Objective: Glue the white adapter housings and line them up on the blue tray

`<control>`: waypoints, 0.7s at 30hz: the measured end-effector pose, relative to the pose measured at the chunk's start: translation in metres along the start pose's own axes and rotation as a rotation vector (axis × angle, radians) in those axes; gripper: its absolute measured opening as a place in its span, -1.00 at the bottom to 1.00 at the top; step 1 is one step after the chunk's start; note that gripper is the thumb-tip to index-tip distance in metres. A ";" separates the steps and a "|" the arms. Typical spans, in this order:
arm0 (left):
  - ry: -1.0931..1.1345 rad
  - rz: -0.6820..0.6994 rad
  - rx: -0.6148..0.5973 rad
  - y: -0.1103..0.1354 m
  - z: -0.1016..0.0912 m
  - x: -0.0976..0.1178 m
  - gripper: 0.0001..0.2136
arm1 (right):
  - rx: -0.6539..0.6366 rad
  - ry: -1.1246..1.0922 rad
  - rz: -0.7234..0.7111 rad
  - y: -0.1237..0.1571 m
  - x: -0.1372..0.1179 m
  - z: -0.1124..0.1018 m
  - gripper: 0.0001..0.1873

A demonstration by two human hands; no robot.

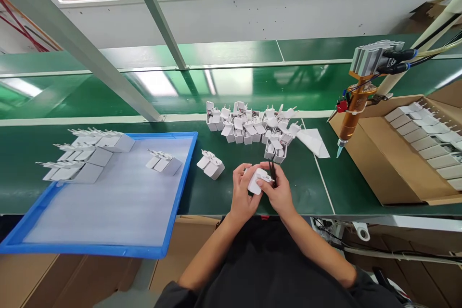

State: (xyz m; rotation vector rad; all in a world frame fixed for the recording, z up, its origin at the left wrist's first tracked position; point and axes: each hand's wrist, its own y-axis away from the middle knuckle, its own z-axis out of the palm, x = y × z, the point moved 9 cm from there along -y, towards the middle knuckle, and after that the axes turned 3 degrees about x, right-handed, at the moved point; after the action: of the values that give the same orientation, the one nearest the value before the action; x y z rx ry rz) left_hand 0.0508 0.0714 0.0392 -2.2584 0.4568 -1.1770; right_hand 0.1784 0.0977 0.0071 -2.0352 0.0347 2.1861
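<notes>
My left hand [241, 191] and my right hand [277, 191] meet over the front of the green bench. Both close on one white charger plug [257, 180] held between them. My right hand also pinches dark tweezers [272, 171] that stand up beside the plug. Just behind my hands lies a heap of several white charger plugs [249, 124]. Two more plugs [211, 164] lie together left of my hands.
A blue tray [108, 250] with a white foam liner sits at the left, with rows of plugs [84, 156] at its far end. A cardboard box [390, 168] of lined-up plugs stands at the right. An orange dispenser nozzle [352, 113] hangs over its near corner. A white sheet [314, 141] lies beside the heap.
</notes>
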 end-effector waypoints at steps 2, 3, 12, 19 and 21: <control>-0.035 -0.007 -0.038 0.003 -0.001 0.000 -0.49 | -0.035 0.034 0.017 0.000 0.005 0.002 -0.61; -0.096 -0.011 -0.058 0.004 -0.002 0.000 -0.49 | -0.041 0.059 0.026 -0.001 0.007 0.003 -0.62; -0.657 0.033 0.140 0.015 -0.058 -0.004 -0.81 | -0.160 0.213 0.038 -0.012 0.019 0.059 -0.63; -0.831 0.014 0.195 0.017 -0.077 -0.024 -0.90 | -0.253 0.228 0.002 -0.016 0.017 0.079 -0.62; -0.823 -0.024 0.209 0.015 -0.081 -0.029 -0.84 | -0.227 0.242 -0.008 -0.018 0.016 0.064 -0.61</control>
State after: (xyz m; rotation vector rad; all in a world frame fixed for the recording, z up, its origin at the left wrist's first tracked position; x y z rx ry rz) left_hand -0.0335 0.0494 0.0490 -2.3155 -0.0220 -0.2125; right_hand 0.1159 0.1247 -0.0018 -2.4076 -0.2020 2.0059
